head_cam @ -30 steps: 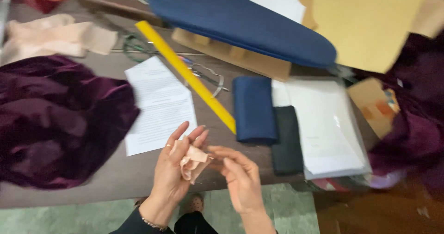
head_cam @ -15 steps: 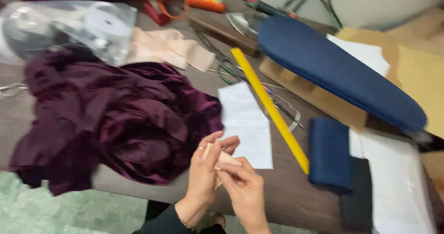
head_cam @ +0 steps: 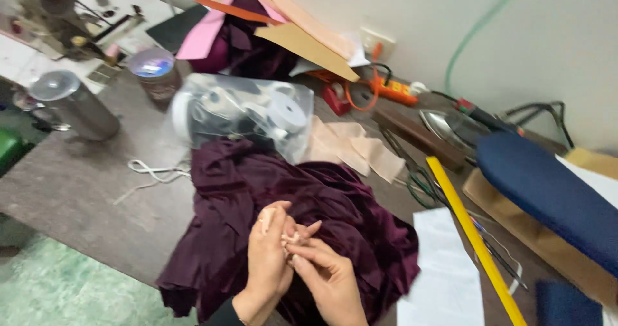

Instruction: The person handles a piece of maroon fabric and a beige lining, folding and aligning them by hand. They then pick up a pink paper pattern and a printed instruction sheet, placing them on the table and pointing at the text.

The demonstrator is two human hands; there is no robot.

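Both hands meet over the dark purple velvet cloth (head_cam: 309,216) on the table (head_cam: 84,184). The left hand (head_cam: 269,256) and right hand (head_cam: 325,278) pinch a small peach fabric scrap (head_cam: 288,238) between their fingertips; it is too crumpled to tell its long axis. Half a second ago the hands were off the cloth's right edge.

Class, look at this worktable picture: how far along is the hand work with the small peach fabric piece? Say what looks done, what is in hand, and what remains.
Done: nothing finished shows; cut peach fabric pieces lie flat on the table.
In hand: the left hand and right hand pinch a small peach fabric scrap together above the crumpled dark purple velvet cloth.
Left: the velvet lies unworked, and the long yellow ruler lies untouched.
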